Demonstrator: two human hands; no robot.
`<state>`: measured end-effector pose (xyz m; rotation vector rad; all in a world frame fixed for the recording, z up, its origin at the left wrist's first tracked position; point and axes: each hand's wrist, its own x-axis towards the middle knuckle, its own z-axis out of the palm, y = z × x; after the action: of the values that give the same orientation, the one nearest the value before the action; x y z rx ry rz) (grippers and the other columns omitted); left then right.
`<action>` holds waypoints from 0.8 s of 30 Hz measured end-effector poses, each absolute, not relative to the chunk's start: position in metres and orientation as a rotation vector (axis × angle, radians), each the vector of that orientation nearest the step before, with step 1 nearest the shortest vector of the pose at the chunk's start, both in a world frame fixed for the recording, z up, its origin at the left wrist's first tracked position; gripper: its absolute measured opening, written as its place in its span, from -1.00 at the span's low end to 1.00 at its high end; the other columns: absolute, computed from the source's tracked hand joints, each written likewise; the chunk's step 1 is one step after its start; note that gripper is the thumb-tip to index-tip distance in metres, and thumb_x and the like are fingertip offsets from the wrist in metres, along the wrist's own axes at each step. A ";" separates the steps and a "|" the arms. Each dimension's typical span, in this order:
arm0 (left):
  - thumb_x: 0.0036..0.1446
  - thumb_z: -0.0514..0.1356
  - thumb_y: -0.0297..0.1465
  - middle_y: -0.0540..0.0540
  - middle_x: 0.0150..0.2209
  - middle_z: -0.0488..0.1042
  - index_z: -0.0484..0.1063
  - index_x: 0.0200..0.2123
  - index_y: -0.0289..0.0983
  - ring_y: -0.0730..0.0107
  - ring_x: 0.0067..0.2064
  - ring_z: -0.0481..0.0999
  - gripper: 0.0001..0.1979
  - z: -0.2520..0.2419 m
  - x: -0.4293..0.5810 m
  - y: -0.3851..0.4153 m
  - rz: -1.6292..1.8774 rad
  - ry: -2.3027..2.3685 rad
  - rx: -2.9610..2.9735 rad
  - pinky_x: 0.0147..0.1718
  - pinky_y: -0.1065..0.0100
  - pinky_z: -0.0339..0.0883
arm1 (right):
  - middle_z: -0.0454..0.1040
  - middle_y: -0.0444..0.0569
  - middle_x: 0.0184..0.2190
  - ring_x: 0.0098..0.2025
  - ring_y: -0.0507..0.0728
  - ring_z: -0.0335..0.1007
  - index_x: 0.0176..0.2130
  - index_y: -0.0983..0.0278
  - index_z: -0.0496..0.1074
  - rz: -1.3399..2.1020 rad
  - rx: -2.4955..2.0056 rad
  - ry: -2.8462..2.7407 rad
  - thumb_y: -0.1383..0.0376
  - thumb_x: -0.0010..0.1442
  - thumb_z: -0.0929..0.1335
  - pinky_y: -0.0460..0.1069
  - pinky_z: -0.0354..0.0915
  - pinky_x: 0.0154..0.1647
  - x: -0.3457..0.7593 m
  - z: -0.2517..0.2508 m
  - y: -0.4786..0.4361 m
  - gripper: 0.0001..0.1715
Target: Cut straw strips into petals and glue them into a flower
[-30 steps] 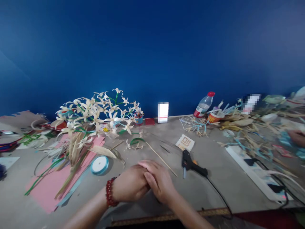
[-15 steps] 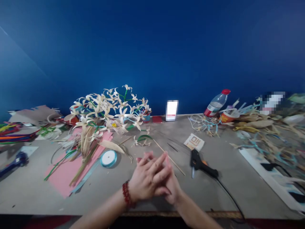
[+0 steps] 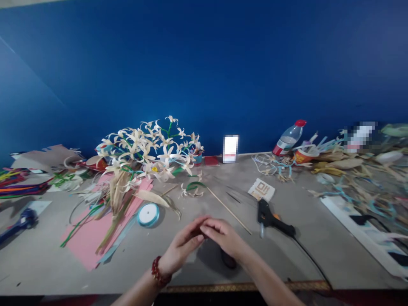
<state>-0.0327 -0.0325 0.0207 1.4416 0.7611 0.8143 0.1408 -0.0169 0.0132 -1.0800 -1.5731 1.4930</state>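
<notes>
My left hand (image 3: 184, 246), with a red bead bracelet (image 3: 158, 272) at its wrist, is over the front middle of the table. Its fingers are stretched out and the thumb stands apart. My right hand (image 3: 227, 239) meets it at the fingertips, palm down with loosely bent fingers; nothing shows in either hand. Partly hidden beneath the right wrist lies a dark rounded object (image 3: 228, 259), whose kind I cannot make out. Close by are a blue ribbon spool (image 3: 148, 214), a thin wooden stick (image 3: 228, 209) and a black glue gun (image 3: 274, 219).
White flowers on green stems (image 3: 153, 148) spread at the back left, above pink paper (image 3: 83, 244) and dried husks (image 3: 119, 195). A bottle (image 3: 290, 138) leans by the wall. Right are a paper cup (image 3: 304, 156) and a white power strip (image 3: 357, 238); a blue tool (image 3: 24, 221) lies left.
My hands were clasped together with crossed fingers. They have drawn apart at the palms, touching only around the fingertips, and the dark object beneath now shows.
</notes>
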 end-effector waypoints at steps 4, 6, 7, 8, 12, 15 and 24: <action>0.24 0.11 -0.40 -0.21 0.18 0.38 0.38 0.10 -0.17 0.12 0.21 0.34 -0.65 0.012 -0.057 -0.024 0.855 0.964 2.032 0.14 0.03 0.28 | 0.43 0.07 0.08 0.02 0.23 0.43 0.14 0.17 0.35 0.709 -1.428 -1.758 0.19 0.29 0.26 0.13 0.35 0.04 0.175 0.008 -0.007 -0.56; 0.21 0.13 -0.46 -0.19 0.06 0.49 0.49 -0.13 -0.19 0.13 0.14 0.40 -0.80 0.009 -0.067 -0.020 0.883 1.045 2.284 0.16 -0.02 0.23 | 0.37 0.11 0.13 0.13 0.28 0.33 0.14 0.18 0.35 0.399 -1.531 -1.799 0.21 0.29 0.25 0.19 0.30 0.11 0.188 0.002 -0.007 -0.56; 0.20 0.12 -0.48 -0.18 0.03 0.51 0.49 -0.21 -0.20 0.14 0.11 0.42 -0.83 0.008 -0.070 -0.018 0.903 1.077 2.367 0.17 -0.03 0.22 | 0.38 0.12 0.11 0.13 0.28 0.33 0.11 0.19 0.38 0.331 -1.549 -1.821 0.21 0.30 0.24 0.18 0.31 0.11 0.191 -0.002 -0.009 -0.59; 0.20 0.10 -0.52 -0.17 0.04 0.51 0.49 -0.23 -0.21 0.16 0.11 0.42 -0.82 0.006 -0.072 -0.017 0.910 1.110 2.434 0.17 -0.04 0.20 | 0.40 0.13 0.09 0.12 0.27 0.34 0.07 0.20 0.40 0.303 -1.551 -1.854 0.21 0.30 0.24 0.17 0.32 0.10 0.191 -0.006 -0.013 -0.61; 0.17 0.05 -0.58 -0.25 0.25 0.28 0.27 0.17 -0.20 0.10 0.24 0.28 -0.50 -0.003 -0.070 -0.014 0.825 1.311 2.597 0.21 -0.11 0.10 | 0.36 0.15 0.13 0.13 0.28 0.33 0.12 0.23 0.35 0.345 -1.528 -2.030 0.24 0.25 0.30 0.18 0.32 0.11 0.172 -0.024 -0.031 -0.56; 0.16 0.10 -0.51 -0.30 0.28 0.23 0.10 0.28 -0.24 0.02 0.29 0.20 -0.39 -0.007 -0.067 -0.013 0.796 1.382 2.609 0.24 -0.20 -0.05 | 0.31 0.17 0.18 0.17 0.34 0.27 0.20 0.26 0.24 0.342 -1.590 -2.089 0.27 0.15 0.35 0.26 0.27 0.14 0.155 -0.030 -0.038 -0.37; 0.17 0.09 -0.55 -0.15 0.07 0.47 0.44 -0.07 -0.17 0.11 0.20 0.30 -0.70 0.002 -0.063 -0.020 1.033 1.297 2.395 0.25 -0.20 -0.10 | 0.34 0.16 0.16 0.16 0.31 0.28 0.07 0.25 0.37 0.357 -1.671 -2.161 0.37 0.10 0.33 0.23 0.29 0.13 0.162 -0.030 -0.044 -0.49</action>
<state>-0.0628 -0.0196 0.0024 2.3955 1.2966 1.0328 0.1620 -0.0441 -0.0303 -1.6707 -2.1609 0.3573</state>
